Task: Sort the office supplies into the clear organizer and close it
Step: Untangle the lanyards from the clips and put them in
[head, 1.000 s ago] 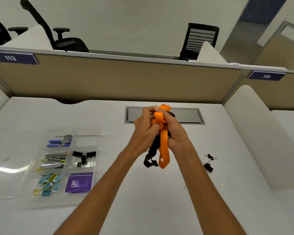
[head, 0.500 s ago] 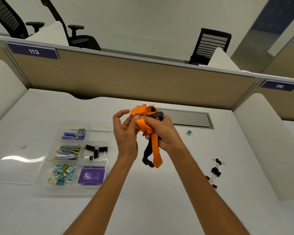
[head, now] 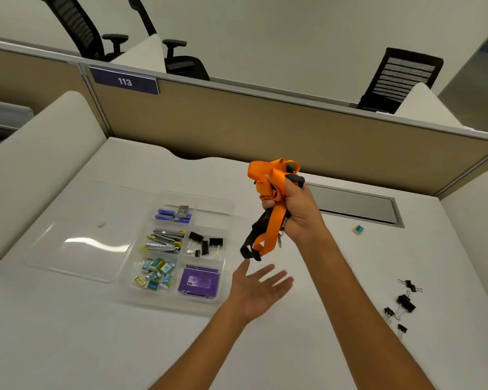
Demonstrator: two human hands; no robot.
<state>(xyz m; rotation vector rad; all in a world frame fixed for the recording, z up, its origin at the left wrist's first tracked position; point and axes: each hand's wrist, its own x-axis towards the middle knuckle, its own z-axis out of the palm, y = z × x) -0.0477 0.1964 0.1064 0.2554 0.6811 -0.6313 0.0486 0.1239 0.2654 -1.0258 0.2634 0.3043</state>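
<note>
Head view, as I read it from my station. The right hand [head: 296,212] is raised above the desk [head: 293,347], fingers curled tight round a bundle of lanyards: an orange lanyard [head: 268,178] and a black lanyard [head: 251,240]. The fist closes on the middle of the bundle. Orange loops bunch out above the thumb and knuckles, and both straps hang in tails below the heel of the hand, the black one lowest. A small metal fitting shows among the tails.

The left hand [head: 258,291] lies below and slightly to the left, palm up, fingers straight and spread, holding nothing. Its fingertips sit just beneath the end of the black tail; I cannot tell whether they touch it.

The clear organizer [head: 228,209] rests on the desk to the left of both hands, open, its lid [head: 82,235] folded flat on the far left side. In its compartments I see blue staple boxes [head: 169,215], silver metal tools [head: 164,242], black binder clips [head: 204,246], small blue and yellow packets [head: 155,274] and a purple case [head: 199,282]. The bundle hangs to the right of the organizer, not over it.

Loose binder clips [head: 404,302] lie on the desk well to the right of the right forearm. A small blue and yellow block [head: 357,229] lies near the grey cable tray [head: 355,206].
</note>
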